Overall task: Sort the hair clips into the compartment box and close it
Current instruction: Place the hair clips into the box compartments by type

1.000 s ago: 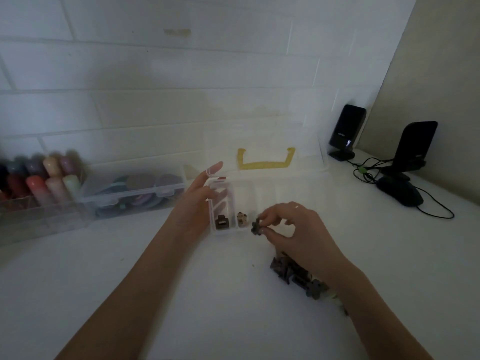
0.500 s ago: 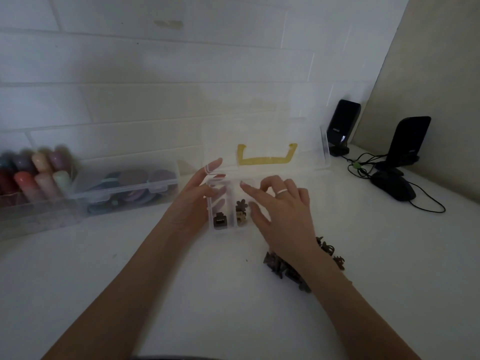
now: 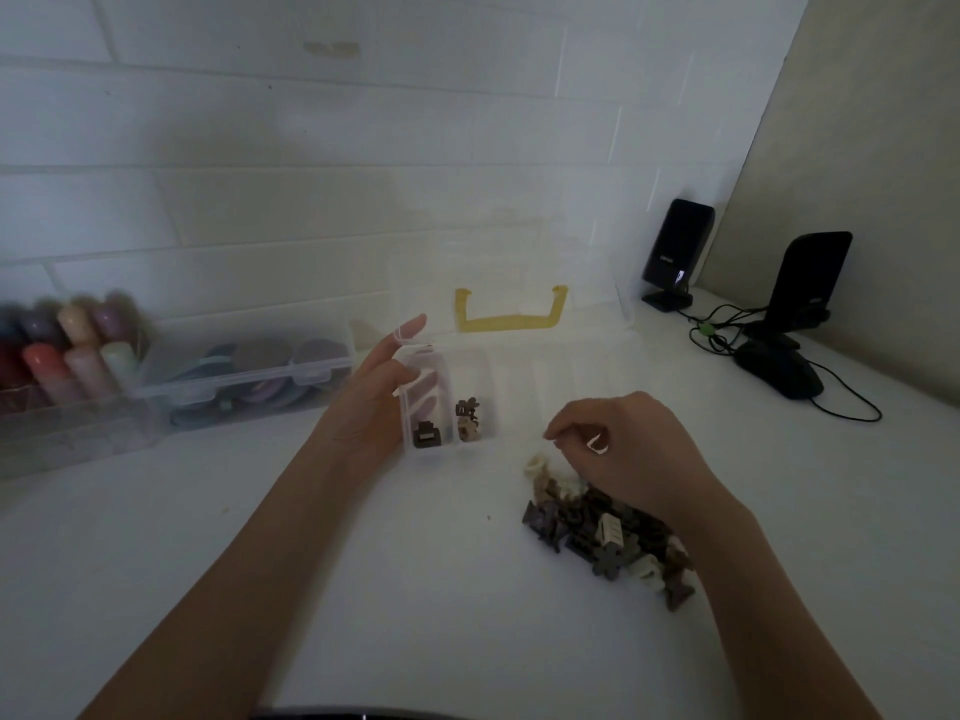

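- Head view: the hair clips (image 3: 602, 532) lie heaped on the white table (image 3: 363, 589), just right of the clear compartment box (image 3: 447, 402), which already holds a dark clip (image 3: 425, 434) and two smaller clips (image 3: 467, 419).
- The right hand (image 3: 623, 449) hovers over the heap, fingers curled; whether it pinches anything I cannot tell. A hasty grab in the tangle could lift two clips or scatter some.
- The left hand (image 3: 374, 397) grips the box's left end; loosening could let the light box slide.
- The raised lid with its yellow handle (image 3: 509, 314) could drop shut early.
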`<state>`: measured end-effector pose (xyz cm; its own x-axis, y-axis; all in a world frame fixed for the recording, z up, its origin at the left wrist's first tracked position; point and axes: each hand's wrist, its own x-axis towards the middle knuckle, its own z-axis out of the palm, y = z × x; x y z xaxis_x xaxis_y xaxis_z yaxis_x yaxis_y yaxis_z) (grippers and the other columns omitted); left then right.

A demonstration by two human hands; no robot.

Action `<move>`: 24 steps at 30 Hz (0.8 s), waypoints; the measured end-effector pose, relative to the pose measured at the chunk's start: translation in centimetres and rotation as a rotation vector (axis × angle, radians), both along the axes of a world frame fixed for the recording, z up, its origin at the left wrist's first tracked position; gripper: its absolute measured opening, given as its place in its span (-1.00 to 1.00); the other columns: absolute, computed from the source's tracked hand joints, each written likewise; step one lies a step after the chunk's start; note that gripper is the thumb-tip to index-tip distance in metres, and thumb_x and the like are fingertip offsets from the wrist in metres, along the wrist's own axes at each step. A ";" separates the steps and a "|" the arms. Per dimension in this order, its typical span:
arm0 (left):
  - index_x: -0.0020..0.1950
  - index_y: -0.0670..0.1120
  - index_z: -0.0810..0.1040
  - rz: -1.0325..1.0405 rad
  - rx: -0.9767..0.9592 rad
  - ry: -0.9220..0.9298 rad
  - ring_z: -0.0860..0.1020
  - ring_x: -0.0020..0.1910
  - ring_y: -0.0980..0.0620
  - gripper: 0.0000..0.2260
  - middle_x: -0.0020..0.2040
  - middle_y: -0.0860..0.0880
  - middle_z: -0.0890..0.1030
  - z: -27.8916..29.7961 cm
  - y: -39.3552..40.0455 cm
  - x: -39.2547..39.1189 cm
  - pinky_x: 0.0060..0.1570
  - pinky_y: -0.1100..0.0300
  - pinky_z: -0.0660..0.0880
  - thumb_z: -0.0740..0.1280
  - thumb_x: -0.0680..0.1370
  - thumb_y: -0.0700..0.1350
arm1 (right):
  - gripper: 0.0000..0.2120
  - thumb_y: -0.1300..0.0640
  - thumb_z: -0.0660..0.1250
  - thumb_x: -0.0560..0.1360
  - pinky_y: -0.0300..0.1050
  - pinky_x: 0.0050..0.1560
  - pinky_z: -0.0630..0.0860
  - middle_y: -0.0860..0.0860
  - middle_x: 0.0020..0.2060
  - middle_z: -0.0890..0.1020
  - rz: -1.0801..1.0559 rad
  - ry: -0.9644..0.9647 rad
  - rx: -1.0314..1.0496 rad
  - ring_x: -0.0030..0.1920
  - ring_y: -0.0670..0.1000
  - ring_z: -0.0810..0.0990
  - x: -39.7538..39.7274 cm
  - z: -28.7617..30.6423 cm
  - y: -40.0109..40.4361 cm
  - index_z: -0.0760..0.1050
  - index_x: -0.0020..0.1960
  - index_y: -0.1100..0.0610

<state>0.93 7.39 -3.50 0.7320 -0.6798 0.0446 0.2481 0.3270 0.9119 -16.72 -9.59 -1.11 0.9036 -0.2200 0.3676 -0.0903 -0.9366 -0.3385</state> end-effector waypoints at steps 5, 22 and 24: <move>0.21 0.11 0.54 0.037 -0.049 0.063 0.63 -0.04 0.01 -0.58 -0.03 0.06 0.65 -0.2 -0.1 0.2 -0.14 0.17 0.55 0.29 0.38 -0.17 | -0.71 0.15 0.26 0.50 -0.43 -0.19 0.39 -0.26 -0.01 0.64 0.047 0.155 -0.017 -0.24 -0.28 0.56 0.5 -0.7 0.1 0.58 0.09 -0.18; 0.10 0.18 0.60 -0.001 -0.043 0.023 0.48 0.19 -0.10 -0.63 0.15 0.04 0.55 -0.5 0.2 1.1 0.12 0.09 0.37 0.25 0.37 -0.14 | -0.92 0.20 0.44 0.40 -0.07 -0.13 0.64 -0.02 -0.28 0.68 0.224 -0.057 0.550 -0.27 0.01 0.68 1.3 -1.2 1.2 0.61 -0.12 0.07; 0.09 0.17 0.61 -0.015 -0.043 -0.004 0.47 0.22 -0.10 -0.61 0.16 0.02 0.54 -0.4 0.4 1.1 0.26 0.03 0.32 0.32 0.32 -0.15 | -0.90 0.20 0.45 0.39 -0.19 -0.27 0.59 -0.07 -0.30 0.64 0.149 -0.213 0.520 -0.36 -0.06 0.63 1.6 -1.1 1.0 0.57 -0.15 0.04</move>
<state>2.02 7.74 -3.87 0.7214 -0.6882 0.0767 0.2500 0.3621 0.8980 -15.16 -8.56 -2.18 0.8563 -0.2968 0.4226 0.1501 -0.6400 -0.7536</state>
